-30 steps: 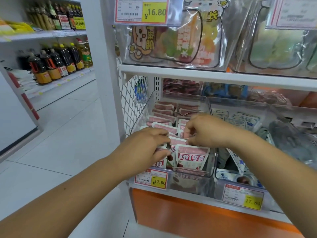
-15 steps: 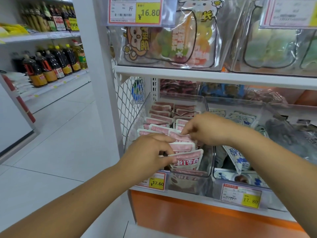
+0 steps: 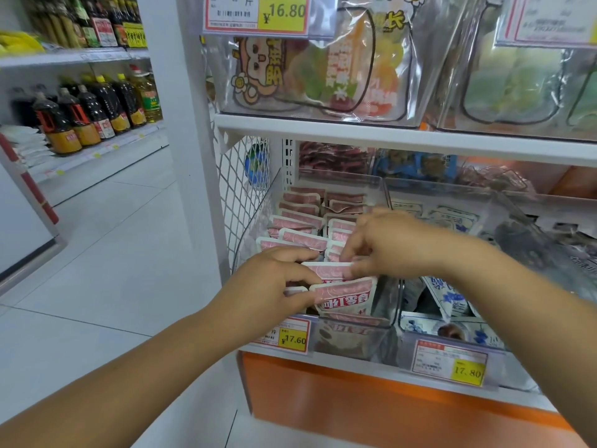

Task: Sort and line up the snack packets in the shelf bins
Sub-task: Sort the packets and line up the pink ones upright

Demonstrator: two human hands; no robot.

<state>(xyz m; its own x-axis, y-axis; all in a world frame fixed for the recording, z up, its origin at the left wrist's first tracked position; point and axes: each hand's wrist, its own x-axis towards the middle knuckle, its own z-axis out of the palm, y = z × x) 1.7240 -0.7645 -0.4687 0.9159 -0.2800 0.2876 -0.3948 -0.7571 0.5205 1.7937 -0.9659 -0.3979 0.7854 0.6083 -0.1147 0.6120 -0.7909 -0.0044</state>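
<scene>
Several small pink snack packets (image 3: 300, 218) stand in two rows inside a clear plastic bin (image 3: 355, 337) on the lower shelf. My left hand (image 3: 274, 282) grips the front packets of the left row, fingers curled over their tops. My right hand (image 3: 384, 244) pinches the top edge of a pink packet (image 3: 329, 270) lying across the front of the right row. A front packet with red lettering (image 3: 345, 295) leans against the bin's front wall. Both hands hide the packets beneath them.
A neighbouring clear bin (image 3: 452, 328) on the right holds blue-and-white packets. Price tags (image 3: 287, 334) hang on the shelf front. Above, a shelf (image 3: 387, 134) carries bins of larger candy bags. A white post, wire mesh and an aisle with bottles (image 3: 84, 114) lie left.
Both hands rose slightly and drew together over the front packets. The front packet leaned forward against the bin wall, and a pink packet now lies between my fingers.
</scene>
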